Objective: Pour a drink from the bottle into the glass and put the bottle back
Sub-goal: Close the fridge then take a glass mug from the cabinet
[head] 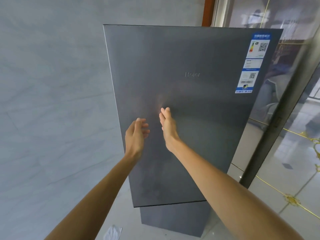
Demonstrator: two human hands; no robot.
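Both bare hands reached toward the closed fridge door [181, 101], the left hand [136, 134] loosely cupped and empty, the right hand [167, 125] flat with fingers straight at the smooth grey brushed-metal panel. Neither bottle nor glass was in view. A label [254, 63] marked the door's upper corner.

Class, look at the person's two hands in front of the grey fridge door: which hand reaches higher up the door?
The right hand, held edge-on with straight fingers, reaches higher up the fridge door. The left hand is lower, its fingers loosely curled.
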